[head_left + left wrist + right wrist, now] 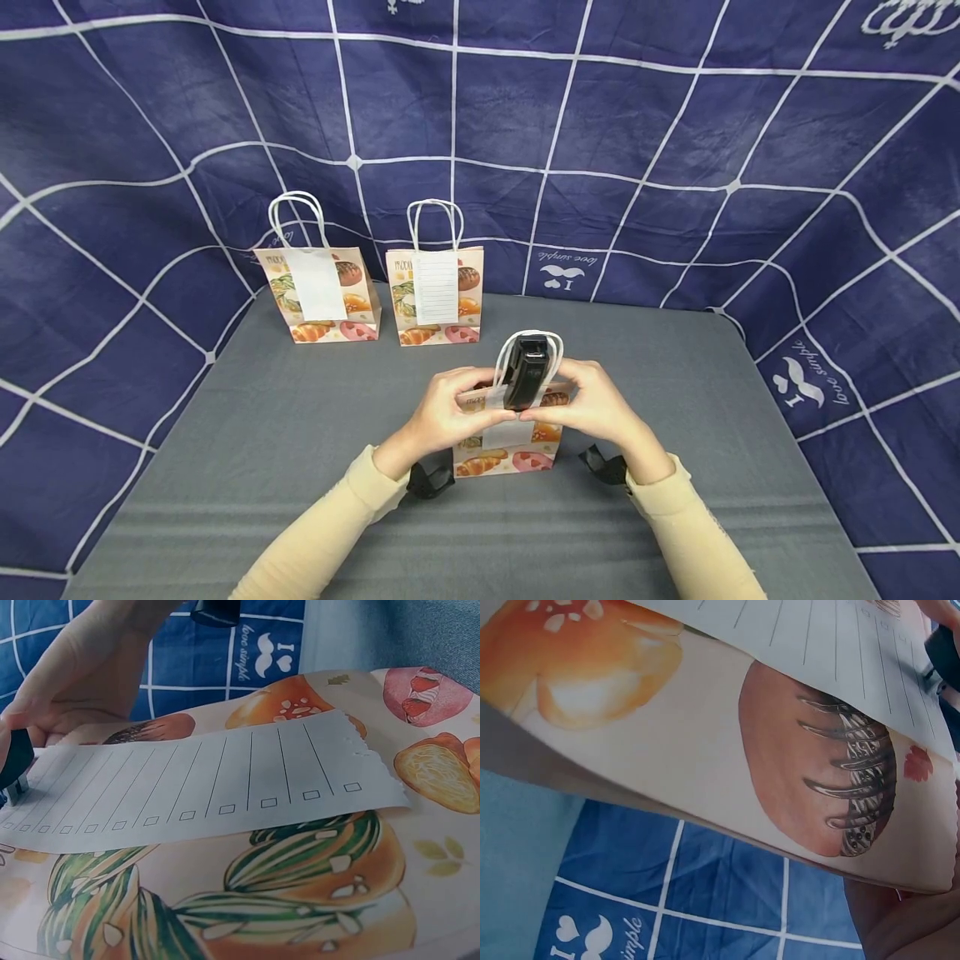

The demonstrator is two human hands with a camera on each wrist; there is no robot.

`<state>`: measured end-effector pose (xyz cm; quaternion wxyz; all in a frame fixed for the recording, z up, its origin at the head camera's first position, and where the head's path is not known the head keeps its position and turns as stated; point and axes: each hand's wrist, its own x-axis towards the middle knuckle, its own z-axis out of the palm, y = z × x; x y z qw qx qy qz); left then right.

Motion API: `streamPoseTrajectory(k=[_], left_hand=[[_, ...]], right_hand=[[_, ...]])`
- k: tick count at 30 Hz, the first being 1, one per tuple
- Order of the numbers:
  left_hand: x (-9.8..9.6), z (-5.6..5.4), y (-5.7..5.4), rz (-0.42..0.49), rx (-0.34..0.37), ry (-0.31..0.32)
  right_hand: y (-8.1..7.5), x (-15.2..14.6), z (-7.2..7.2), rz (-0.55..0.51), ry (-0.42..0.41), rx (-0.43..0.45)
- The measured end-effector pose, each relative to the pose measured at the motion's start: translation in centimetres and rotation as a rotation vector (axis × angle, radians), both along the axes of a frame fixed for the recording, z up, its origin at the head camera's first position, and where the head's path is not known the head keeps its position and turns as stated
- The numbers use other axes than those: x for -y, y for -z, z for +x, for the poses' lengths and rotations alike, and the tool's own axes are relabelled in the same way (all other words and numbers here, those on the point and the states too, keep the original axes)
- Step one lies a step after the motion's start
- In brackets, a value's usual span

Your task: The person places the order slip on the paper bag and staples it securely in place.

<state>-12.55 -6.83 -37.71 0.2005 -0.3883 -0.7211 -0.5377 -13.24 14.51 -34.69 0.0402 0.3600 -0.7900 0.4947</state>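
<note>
A black stapler (528, 371) stands over the top edge of a paper bag (468, 465) printed with breads, between the bag's white handles. My left hand (450, 412) and right hand (592, 408) grip the stapler from either side, thumbs meeting at its near end. Their other fingers are partly hidden behind the bag. A white lined slip (506, 435) with small checkboxes lies against the bag's front. In the left wrist view, the slip (225, 787) has its far end at the stapler's jaws. The right wrist view catches the stapler (946, 660) at its edge, over the slip.
Two similar bags stand at the back left: one bag (360, 304) bears a blank-looking white slip, the other bag (468, 292) a lined slip. The grey tabletop (645, 350) meets a blue checked cloth (630, 117) behind. Black straps (431, 482) hang by the wrists.
</note>
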Motion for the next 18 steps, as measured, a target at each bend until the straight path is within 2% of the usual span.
streamPoseTrajectory(k=[2,9,13,18], left_hand=[[0.0,-0.1,0.2,-0.001,0.0,-0.002],[0.1,-1.5,3.0,-0.02,0.009,-0.031],[0.2,-1.6,3.5,-0.015,0.011,-0.036],[0.0,-1.5,3.4,-0.01,0.01,-0.054]], right_hand=[[0.0,0.0,0.0,0.008,0.002,0.004],[0.1,0.2,0.0,0.018,0.007,0.001],[0.3,0.3,0.0,0.013,0.009,-0.06],[0.4,0.4,0.0,-0.017,0.013,-0.147]])
